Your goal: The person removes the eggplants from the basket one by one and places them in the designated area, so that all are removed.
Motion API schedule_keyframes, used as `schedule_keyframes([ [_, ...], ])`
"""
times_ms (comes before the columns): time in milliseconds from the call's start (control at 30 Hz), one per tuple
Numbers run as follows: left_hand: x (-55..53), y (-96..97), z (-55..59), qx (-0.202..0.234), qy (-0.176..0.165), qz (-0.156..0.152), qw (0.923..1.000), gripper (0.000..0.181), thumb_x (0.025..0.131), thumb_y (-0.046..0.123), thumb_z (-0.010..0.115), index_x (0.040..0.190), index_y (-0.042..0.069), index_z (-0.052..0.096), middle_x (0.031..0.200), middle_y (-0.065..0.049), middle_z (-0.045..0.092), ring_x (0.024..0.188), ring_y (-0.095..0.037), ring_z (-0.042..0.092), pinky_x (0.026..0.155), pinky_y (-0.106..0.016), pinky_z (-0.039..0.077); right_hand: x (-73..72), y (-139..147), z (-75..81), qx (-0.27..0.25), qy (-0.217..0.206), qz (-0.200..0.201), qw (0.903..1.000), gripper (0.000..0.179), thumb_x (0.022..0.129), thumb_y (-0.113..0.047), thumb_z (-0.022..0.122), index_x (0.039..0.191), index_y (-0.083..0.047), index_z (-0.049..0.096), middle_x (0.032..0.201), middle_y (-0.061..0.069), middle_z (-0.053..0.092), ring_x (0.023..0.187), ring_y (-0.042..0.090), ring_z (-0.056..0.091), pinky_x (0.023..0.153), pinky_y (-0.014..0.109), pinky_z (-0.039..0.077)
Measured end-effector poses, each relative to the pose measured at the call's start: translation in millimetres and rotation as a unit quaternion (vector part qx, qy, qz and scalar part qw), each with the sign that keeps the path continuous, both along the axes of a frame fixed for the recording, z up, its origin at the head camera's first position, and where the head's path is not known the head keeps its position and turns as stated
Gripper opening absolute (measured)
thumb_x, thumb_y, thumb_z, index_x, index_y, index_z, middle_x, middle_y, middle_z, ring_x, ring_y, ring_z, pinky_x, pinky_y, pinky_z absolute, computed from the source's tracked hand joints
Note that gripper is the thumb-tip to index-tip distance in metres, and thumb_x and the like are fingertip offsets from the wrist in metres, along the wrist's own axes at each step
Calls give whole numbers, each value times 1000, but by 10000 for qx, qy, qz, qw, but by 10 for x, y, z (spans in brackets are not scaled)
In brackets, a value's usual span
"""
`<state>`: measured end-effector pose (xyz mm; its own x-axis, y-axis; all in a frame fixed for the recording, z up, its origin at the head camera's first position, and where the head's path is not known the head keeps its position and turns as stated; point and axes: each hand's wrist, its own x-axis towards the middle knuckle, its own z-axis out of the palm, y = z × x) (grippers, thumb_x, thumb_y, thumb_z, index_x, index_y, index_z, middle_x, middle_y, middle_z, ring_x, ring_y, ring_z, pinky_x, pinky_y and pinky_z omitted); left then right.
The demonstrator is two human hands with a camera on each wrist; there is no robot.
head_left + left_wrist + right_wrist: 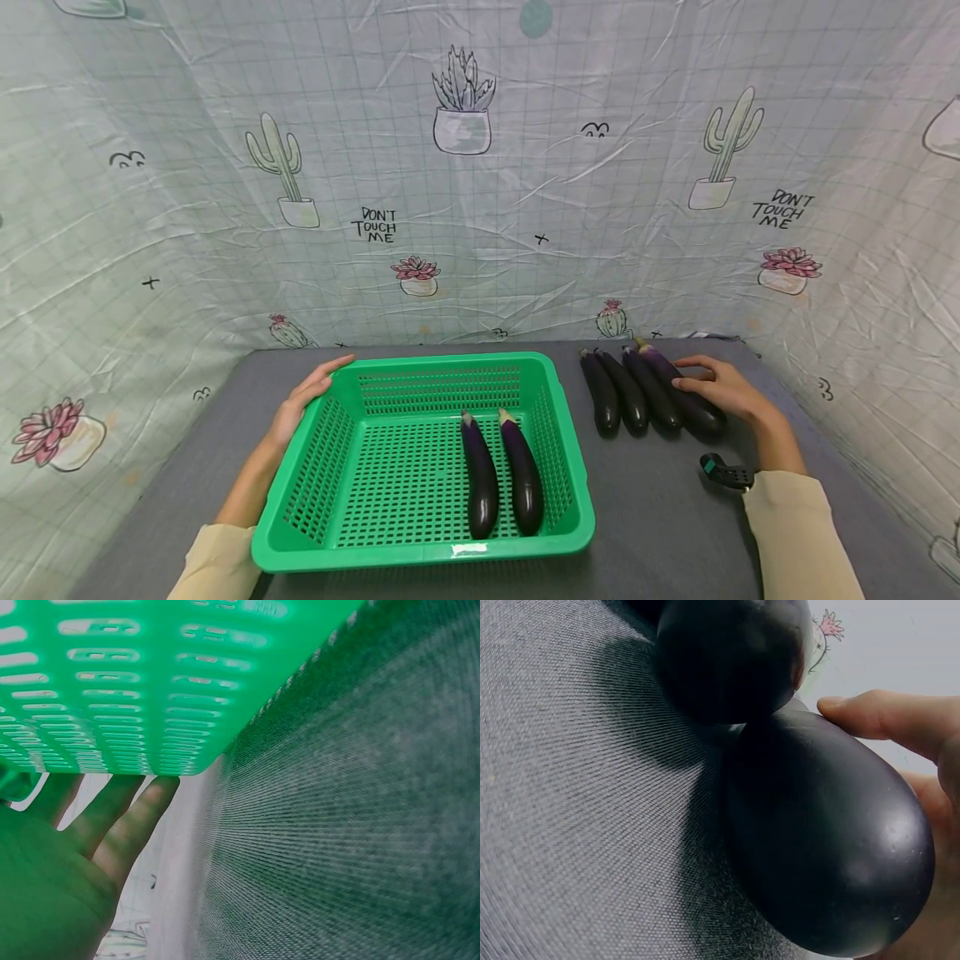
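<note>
A green plastic basket (420, 550) with slotted walls stands on the table. My left hand (296, 408) rests along its left side near the far corner. In the left wrist view, its fingers (139, 825) reach straight along the outer wall. Two dark purple eggplants lie in the basket's right half: one eggplant (480, 479) beside another eggplant (525, 483). To the right of the basket, several eggplants lie side by side. My right hand (723, 387) grips the rightmost eggplant (825, 840), with the thumb (877, 712) over its upper side; some fingers are partly hidden.
Left of the held eggplant lie the other loose eggplants (600, 396), close together. A grey cloth (645, 517) covers the table. Behind it hangs a pale printed curtain (525, 208). A black strapped device (726, 473) sits at my right wrist.
</note>
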<state>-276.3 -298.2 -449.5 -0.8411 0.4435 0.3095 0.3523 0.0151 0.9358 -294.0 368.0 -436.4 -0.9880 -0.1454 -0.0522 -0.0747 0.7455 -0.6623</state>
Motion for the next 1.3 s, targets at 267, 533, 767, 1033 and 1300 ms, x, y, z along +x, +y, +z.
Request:
schedule_keyframes([
  [267,-1,2,-4,-58,-9,88,9999,50,114,16,20,163,9,29,158,2,40,132,-10,58,103,-23,51,7,-3,25,39,-5,56,10000,60,106,-34,57,149,6,45,146,42,46,130,57,53,95,62,52],
  [533,-1,11,3,-141,166,151,9996,50,114,16,20,163,7,29,158,4,38,131,-7,58,102,-21,50,13,5,33,54,30,66,10000,60,107,-34,57,149,7,44,146,43,46,130,58,52,96,64,51],
  [767,-2,3,2,186,-23,-180,9997,50,114,14,19,163,6,27,153,1,47,130,-14,61,102,-26,53,57,-14,123,-299,52,-140,9994,62,107,-35,56,151,7,42,145,41,49,122,50,60,92,53,57],
  [1033,-5,-11,-16,217,-57,-179,9996,50,114,14,19,163,5,27,154,0,46,129,-14,61,101,-26,54,96,-100,307,-554,444,-94,9974,59,109,-33,54,154,3,42,148,35,48,128,49,55,95,56,56],
  [1300,-1,-3,-12,139,19,-110,9998,50,114,14,19,163,4,27,155,0,45,130,-12,60,102,-25,53,176,-262,541,-716,980,14,9926,56,108,-36,56,153,-5,46,145,27,55,116,16,63,97,51,52],
])
